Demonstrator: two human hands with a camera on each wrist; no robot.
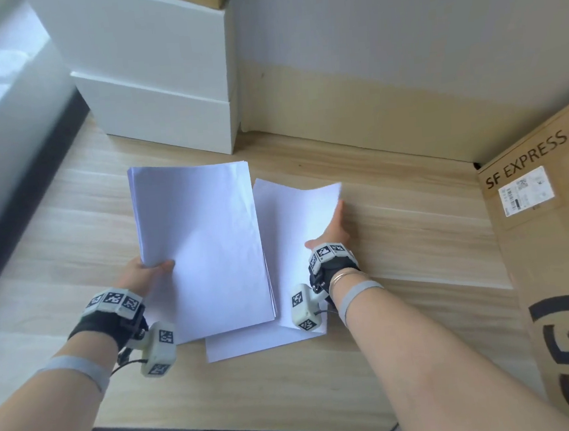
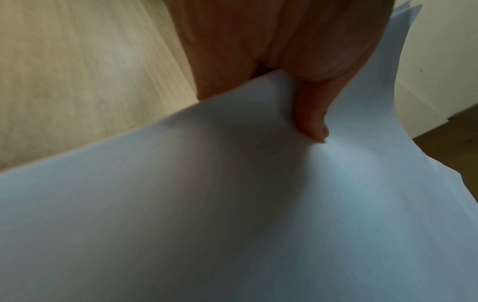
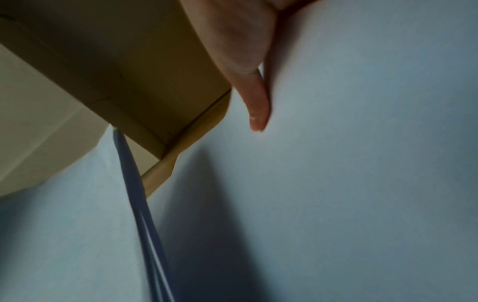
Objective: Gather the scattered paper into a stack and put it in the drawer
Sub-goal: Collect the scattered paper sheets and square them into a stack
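Mid-frame, my left hand pinches the near-left corner of a stack of white paper sheets; my right hand holds a loose white paper sheet just right of it, over the pale wooden surface.

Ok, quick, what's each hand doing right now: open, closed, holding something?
Left hand: gripping the paper stack, thumb on top.
Right hand: pinching the raised right edge of a loose sheet.

Outstretched, the left hand pinches the paper stack — right hand grips a sheet.
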